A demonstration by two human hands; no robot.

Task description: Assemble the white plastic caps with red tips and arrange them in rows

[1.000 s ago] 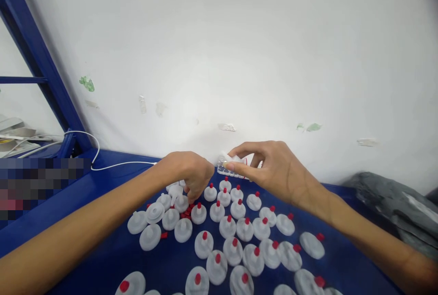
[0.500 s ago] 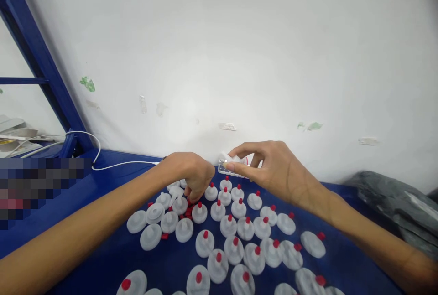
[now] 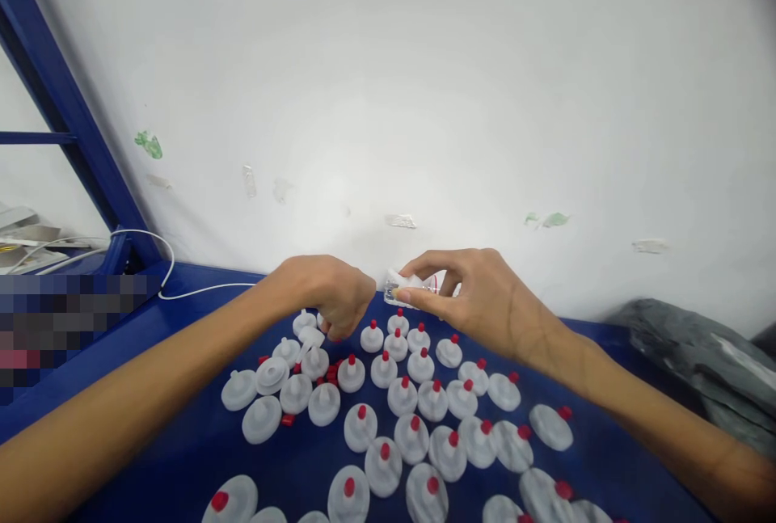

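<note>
White wall backs a blue worktop [image 3: 182, 329] scattered with roughly forty white caps [image 3: 357, 426], most red-tipped, about ten bare near the far left. Two hands work at the far edge: the right hand [image 3: 478, 301] pinches one small clear bottle [image 3: 412, 290]; the left hand [image 3: 327, 297], fingers curled together, has lifted off the pile toward it since earlier.

Small clear plastic piece with white and red parts [image 3: 407, 290], pinched between thumb and fingers above the far row of white caps with red tips [image 3: 397, 394], caps upright, clustered on blue table [image 3: 194, 442]
</note>
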